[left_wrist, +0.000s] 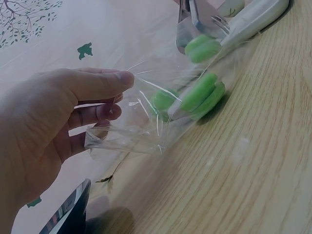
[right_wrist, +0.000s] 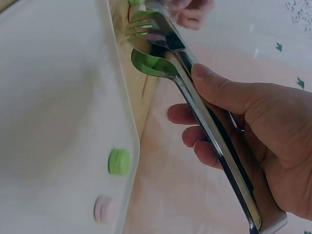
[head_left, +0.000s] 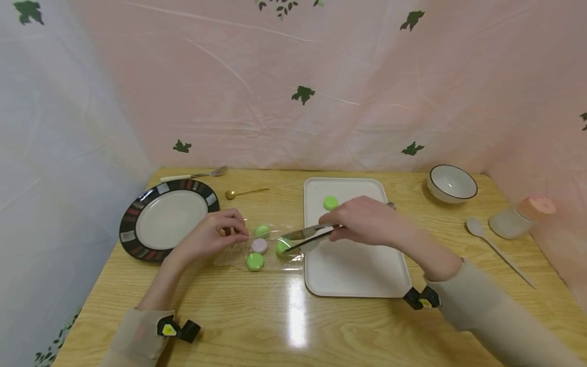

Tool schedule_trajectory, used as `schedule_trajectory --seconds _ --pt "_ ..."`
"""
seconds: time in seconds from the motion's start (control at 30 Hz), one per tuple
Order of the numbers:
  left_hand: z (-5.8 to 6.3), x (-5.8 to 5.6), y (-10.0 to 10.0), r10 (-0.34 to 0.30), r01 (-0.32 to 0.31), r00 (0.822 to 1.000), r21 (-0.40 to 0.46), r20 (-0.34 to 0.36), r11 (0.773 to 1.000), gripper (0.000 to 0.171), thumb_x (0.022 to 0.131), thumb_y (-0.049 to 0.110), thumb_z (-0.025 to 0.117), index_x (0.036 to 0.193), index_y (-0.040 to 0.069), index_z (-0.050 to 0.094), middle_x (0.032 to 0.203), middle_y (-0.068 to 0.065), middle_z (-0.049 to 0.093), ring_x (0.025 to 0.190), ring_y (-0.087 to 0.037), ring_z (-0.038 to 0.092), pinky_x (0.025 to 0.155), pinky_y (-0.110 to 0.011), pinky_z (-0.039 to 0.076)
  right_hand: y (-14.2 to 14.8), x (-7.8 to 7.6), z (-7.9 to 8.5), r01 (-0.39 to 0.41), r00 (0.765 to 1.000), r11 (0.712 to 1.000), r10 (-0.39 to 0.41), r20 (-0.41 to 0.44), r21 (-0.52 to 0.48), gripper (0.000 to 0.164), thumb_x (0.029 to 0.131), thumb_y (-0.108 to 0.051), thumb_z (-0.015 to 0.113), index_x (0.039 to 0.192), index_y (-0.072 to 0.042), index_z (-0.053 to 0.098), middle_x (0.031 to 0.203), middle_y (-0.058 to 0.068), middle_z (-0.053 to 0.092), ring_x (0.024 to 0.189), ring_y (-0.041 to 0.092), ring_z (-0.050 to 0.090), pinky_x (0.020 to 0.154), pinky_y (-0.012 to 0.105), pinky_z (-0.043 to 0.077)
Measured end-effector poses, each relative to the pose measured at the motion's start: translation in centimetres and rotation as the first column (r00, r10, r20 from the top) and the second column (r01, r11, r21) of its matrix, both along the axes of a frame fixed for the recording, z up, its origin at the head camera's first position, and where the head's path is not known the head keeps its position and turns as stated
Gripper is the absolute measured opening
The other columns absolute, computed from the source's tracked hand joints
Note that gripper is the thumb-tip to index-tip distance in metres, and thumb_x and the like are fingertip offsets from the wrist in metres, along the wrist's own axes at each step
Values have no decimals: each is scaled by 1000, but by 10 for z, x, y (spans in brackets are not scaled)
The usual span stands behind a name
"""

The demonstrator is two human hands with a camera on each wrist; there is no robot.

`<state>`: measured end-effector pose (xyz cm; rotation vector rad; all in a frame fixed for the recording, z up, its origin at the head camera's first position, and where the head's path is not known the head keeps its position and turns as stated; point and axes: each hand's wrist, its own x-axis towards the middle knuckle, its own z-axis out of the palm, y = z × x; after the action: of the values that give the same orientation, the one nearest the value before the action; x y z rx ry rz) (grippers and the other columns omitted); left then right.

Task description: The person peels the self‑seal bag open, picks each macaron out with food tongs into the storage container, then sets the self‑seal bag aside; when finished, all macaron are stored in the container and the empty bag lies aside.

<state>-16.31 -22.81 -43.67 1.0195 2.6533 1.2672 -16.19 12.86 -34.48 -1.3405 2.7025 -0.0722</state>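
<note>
My left hand point(head_left: 215, 235) pinches the edge of a clear plastic bag point(left_wrist: 131, 139) between thumb and fingers. Inside lie a lilac macaron point(head_left: 259, 246) and several green ones, among them one at the front point(head_left: 255, 262). Metal tongs point(right_wrist: 214, 139) are gripped in my right hand point(head_left: 367, 220), over the white tray point(head_left: 353, 278). Their tips reach left to a green macaron point(head_left: 283, 247) at the bag's right part; whether they squeeze it I cannot tell. On the tray sit a green macaron point(head_left: 330, 203) and a pale pink macaron point(right_wrist: 105, 209), which my right hand hides in the head view.
Left of the bag is a dark-rimmed plate point(head_left: 171, 214), with a fork point(head_left: 183, 177) and a small gold spoon point(head_left: 247, 192) behind. On the right stand a white bowl point(head_left: 451, 184), a jar with a pinkish lid point(head_left: 509, 221) and a long spoon point(head_left: 500, 252).
</note>
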Motion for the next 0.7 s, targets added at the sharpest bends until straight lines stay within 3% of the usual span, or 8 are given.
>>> schedule_trajectory --seconds 0.17,0.4,0.7 --pt "1 0 -1 4 -4 1000 -17 -2 1000 3 85 22 70 85 24 73 89 11 60 76 -6 53 63 -22 47 31 -2 6 59 998 998 -59 9 -36 16 84 -37 68 98 -29 65 75 -21 59 60 -2 46 56 19 40" --pt "1 0 -1 9 -9 1000 -32 -6 999 4 85 26 70 84 23 73 89 13 59 77 -6 53 63 -22 48 74 -4 11 215 976 976 -215 32 -17 25 85 -39 66 110 -33 65 86 -20 64 62 2 47 56 21 38" --pt "2 1 1 13 -13 1000 -20 3 1000 7 84 19 72 84 25 73 89 11 59 77 -6 53 64 -22 47 98 -9 3 316 948 949 -316 46 10 28 84 -35 69 110 -25 68 81 -13 64 60 5 46 53 23 37"
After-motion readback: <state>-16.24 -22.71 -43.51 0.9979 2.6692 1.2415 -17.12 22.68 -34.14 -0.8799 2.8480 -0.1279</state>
